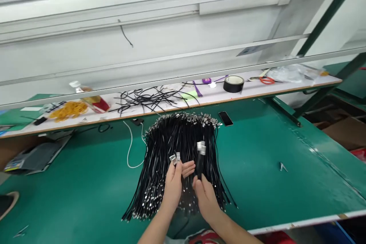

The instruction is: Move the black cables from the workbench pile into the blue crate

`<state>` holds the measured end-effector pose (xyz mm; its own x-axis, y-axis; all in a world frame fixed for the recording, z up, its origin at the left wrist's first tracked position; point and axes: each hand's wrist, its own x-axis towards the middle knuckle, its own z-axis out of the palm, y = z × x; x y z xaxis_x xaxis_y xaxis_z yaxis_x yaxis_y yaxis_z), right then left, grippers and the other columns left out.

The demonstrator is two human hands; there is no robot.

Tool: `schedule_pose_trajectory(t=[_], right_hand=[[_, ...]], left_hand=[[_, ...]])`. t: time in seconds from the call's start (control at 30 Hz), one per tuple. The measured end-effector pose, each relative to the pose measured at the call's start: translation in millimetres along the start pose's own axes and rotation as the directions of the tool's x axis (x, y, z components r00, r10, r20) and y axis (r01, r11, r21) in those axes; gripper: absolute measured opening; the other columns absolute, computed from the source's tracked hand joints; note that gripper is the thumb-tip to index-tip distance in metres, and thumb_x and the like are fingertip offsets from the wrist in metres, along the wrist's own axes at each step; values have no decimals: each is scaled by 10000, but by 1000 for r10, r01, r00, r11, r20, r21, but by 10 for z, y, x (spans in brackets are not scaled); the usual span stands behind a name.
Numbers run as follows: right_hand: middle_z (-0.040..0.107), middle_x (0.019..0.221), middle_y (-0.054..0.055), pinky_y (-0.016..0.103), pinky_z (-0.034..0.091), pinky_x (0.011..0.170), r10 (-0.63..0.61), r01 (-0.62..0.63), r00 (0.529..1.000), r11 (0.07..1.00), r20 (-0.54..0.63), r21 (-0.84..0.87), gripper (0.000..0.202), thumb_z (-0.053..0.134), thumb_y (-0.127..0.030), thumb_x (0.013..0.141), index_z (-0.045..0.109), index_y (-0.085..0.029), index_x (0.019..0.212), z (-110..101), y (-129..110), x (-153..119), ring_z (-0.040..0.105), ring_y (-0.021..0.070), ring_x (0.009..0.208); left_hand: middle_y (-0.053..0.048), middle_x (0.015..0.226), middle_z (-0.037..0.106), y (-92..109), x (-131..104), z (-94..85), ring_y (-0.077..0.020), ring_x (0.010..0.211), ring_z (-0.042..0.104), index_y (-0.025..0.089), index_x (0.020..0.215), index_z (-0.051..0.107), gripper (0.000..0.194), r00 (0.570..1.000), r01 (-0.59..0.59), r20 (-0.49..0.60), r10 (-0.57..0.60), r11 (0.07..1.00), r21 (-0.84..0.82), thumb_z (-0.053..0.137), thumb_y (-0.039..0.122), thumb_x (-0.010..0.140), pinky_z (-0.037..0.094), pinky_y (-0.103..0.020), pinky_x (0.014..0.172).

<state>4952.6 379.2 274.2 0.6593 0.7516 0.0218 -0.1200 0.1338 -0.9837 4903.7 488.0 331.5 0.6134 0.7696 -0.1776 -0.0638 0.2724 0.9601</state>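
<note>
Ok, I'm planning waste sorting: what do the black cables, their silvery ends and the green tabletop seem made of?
Black cables: probably flexible plastic or rubber, smooth, with soft sheen along curves. Silvery ends: likely shiny metal, by their glints. Green tabletop: perhaps satin rubber or vinyl, from faint reflections.

Saw a green tabletop (85,187) stretching beneath the left hand (174,185) and the right hand (205,196), bearing a thick spread of black cables (180,135) directly under and just beyond both. Noted a phone (225,118) beyond the right hand, a small metal tool (282,167) well right of that hand, and a similar tool (21,231) far left of the left hand. Spotted a white cord (130,148) beyond and left of the left hand, near the cables. Made out a pale shelf (211,97) past both hands, carrying loose wires (145,99), yellow bands (70,110), tape (233,87) and orange-handled scissors (266,80).
</note>
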Motion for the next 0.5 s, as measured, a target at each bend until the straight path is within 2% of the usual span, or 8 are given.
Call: schedule_pose_trajectory(t=[0.03,0.1,0.17,0.27,0.33,0.4,0.47,0.5], right_hand=[[621,835,47,304,432,672,-40,50,993,995,110,-91,502,358,-628,1025,633,-208,1015,100,-73,11,548,177,712],[694,1077,99,340,476,797,-49,131,942,965,333,-228,432,326,-491,1060,597,-231,1273,297,-195,3,644,235,917],[697,1179,128,366,481,829,1,171,903,917,430,-361,422,312,-400,1059,562,-232,1354,481,-263,-48,668,275,1001],[703,1078,127,362,466,796,37,196,907,845,419,-498,347,349,-337,1035,631,-206,1190,717,-272,-169,665,276,946],[673,1022,99,338,452,755,48,162,927,843,371,-512,256,395,-313,1017,619,-208,1082,840,-258,-242,632,237,877],[626,1016,73,329,450,759,1,175,940,856,340,-487,133,465,-282,977,576,-212,997,935,-262,-285,585,213,871],[600,1058,63,360,460,871,-103,281,913,861,395,-425,72,548,-260,925,554,-213,979,1006,-303,-297,556,220,967],[605,1075,56,375,453,930,-146,340,874,866,464,-366,90,575,-250,906,559,-215,988,1034,-344,-294,549,223,1014]], left_hand=[[-132,990,783,42,-134,-44,-260,892,757,204,1043,569,559,998,0,-69,-6,996,-85,712,692,811,603,-399,805],[-103,997,780,125,-331,-152,-239,892,751,221,1087,560,559,976,-20,-215,-20,983,-184,744,666,802,601,-383,812],[-77,961,770,205,-463,-285,-216,861,738,225,1138,557,602,942,-29,-331,-52,972,-235,760,671,786,596,-359,801],[12,768,672,310,-620,-491,-152,710,654,217,1138,588,666,918,-52,-389,-75,951,-305,810,687,720,562,-284,697],[72,656,527,368,-722,-601,-97,583,515,214,1113,615,639,927,-101,-373,-39,932,-349,831,664,713,495,-236,593],[87,624,423,428,-822,-686,-71,531,390,212,1016,628,542,932,-166,-363,24,916,-365,818,641,746,423,-212,527],[78,614,380,513,-918,-757,-68,525,335,204,810,570,468,932,-213,-350,89,918,-334,803,608,783,373,-203,494],[72,609,364,573,-967,-791,-71,525,321,202,728,512,482,934,-230,-337,121,924,-305,800,582,797,353,-202,480]])
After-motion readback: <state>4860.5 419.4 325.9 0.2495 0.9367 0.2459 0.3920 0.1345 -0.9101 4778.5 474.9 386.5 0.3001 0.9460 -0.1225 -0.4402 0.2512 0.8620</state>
